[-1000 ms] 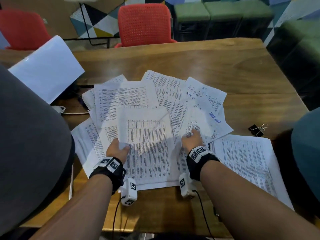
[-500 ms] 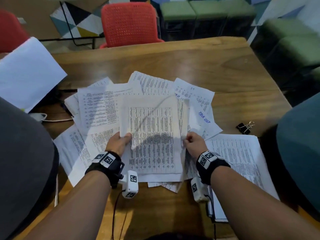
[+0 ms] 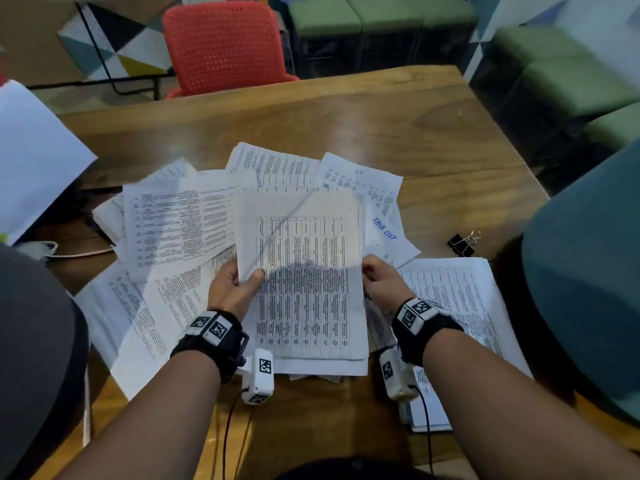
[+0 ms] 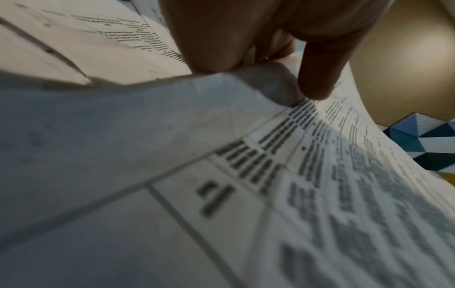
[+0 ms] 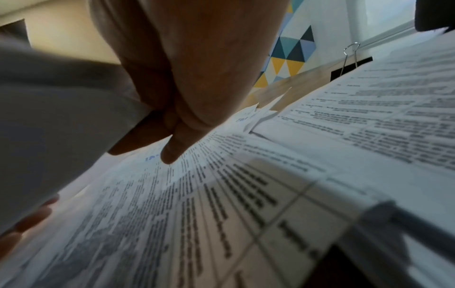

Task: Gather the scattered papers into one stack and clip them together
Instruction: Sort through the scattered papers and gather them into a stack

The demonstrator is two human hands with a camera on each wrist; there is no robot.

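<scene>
Both hands on the small stack (image 3: 304, 271), the one with the printed table on top. Left hand (image 3: 230, 289) grips its left edge, thumb lying over the top sheet and fingers underneath (left wrist view shows the thumb tip pressed right at the table grid). Right hand (image 3: 382, 284) pinches the right edge, fingers curled round it. The far end of the stack is lifted and bowed; the near end is down on the loose sheets.

Everything else, relative to that stack:
- scattered papers (image 3: 173, 223) fan out to its left and behind it, overlapping, partly under it
- sheet with blue handwriting (image 3: 382, 233) just beside its right edge, tucked partly beneath
- second pile of printed pages (image 3: 450, 296) to its right, flat on the wooden table (image 3: 346, 126), touching the right wrist area
- binder clip (image 3: 462, 244) further right, past that pile's far corner, on bare wood, apart from all paper, untouched
- red chair (image 3: 225, 43) well behind, across the table

Papers are not yet in one stack.
</scene>
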